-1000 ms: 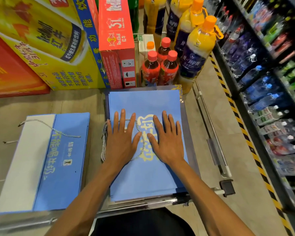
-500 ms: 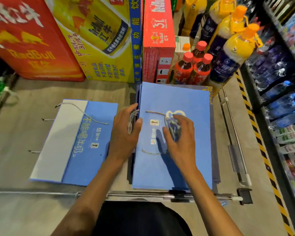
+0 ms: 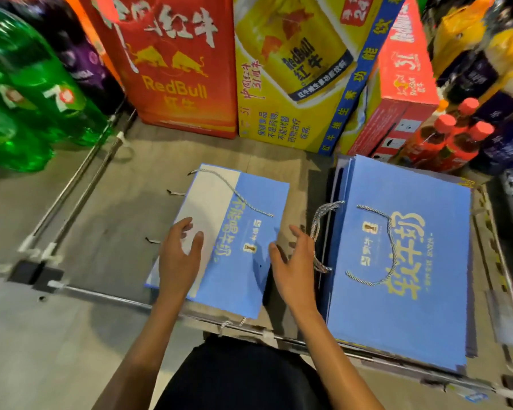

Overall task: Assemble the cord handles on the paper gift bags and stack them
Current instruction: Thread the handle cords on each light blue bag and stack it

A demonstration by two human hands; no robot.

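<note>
A stack of flat blue gift bags (image 3: 403, 306) lies at the right, a grey-white cord handle (image 3: 390, 247) looped on the top bag. More cord handles (image 3: 319, 229) stick out at the stack's left edge. A second, smaller pile of blue and white bags (image 3: 243, 261) lies in the middle, with one cord (image 3: 234, 190) across its top. My left hand (image 3: 179, 258) hovers over this pile's white left part, fingers loosely spread. My right hand (image 3: 293, 261) is at the pile's right edge, fingers relaxed, holding nothing.
Red and yellow drink cartons (image 3: 249, 78) stand behind the bags. Green bottles (image 3: 27, 99) are at the left, red-capped bottles (image 3: 450, 140) and dark bottles at the right. Metal rails (image 3: 80, 170) frame the grey platform (image 3: 116, 226) the bags lie on.
Both hands left the right stack and moved left to the smaller pile. The view swung left, so the right stack now sits at the right.
</note>
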